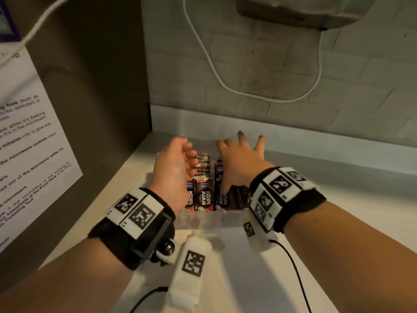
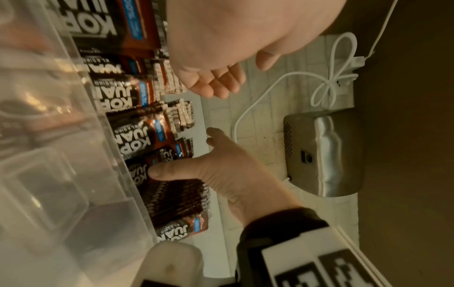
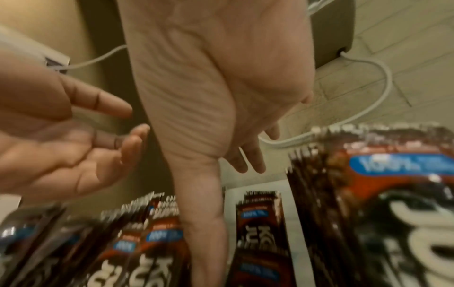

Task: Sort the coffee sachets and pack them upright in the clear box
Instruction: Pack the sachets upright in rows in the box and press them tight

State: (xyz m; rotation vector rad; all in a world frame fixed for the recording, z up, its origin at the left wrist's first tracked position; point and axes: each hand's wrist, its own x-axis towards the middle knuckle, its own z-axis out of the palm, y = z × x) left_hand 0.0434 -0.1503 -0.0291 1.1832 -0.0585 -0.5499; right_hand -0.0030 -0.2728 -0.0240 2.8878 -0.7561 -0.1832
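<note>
foil sachets [image 1: 203,177] stand upright in the box [image 1: 209,216]; light, slippery, floppy, so pinch the top seams. left hand [image 1: 173,168] loosely curled, holding nothing; right hand [image 1: 239,159] splayed, thumb among the sachets.

Sachets [image 1: 203,195]: dark brown and black, red-brown upper part, bold white lettering, small blue label with white print; top edges striped silver and dark.
Box [image 1: 216,216]: clear, colourless.
Worktop [image 1: 338,199]: off-white.
Wall [image 1: 293,71]: pale grey-white brick pattern.
Cable [image 1: 216,71]: white.
Side panel [image 1: 90,86]: dull brown.
Notice [image 1: 29,141]: white sheet, black and purple print.
Wrist bands [image 1: 286,195]: black, with white tiles bearing black square-code patterns.
Wall unit [image 2: 321,155]: silver-grey metal.
</note>
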